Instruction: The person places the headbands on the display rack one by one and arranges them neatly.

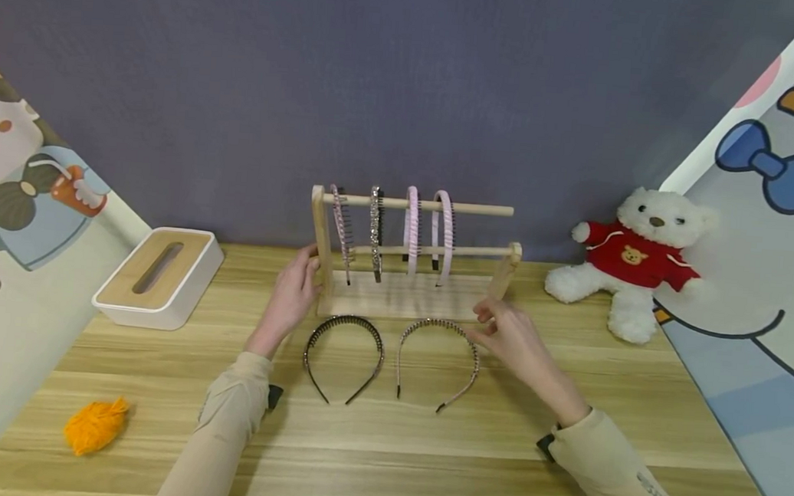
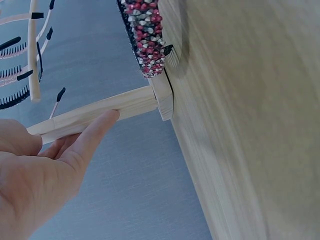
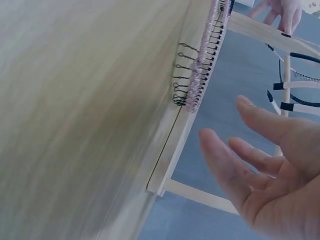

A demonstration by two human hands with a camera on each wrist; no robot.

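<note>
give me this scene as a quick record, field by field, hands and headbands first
left hand: gripping the left upright
right hand: beside the right upright, fingers spread, holding nothing; contact with the wood unclear
stand: wooden rack on the table
hanging: four headbands, one of them glittery
on table before rack: dark headband and paler headband, side by side
left side: box with slotted wooden top, orange bundle
right side: white teddy bear, red top
</note>
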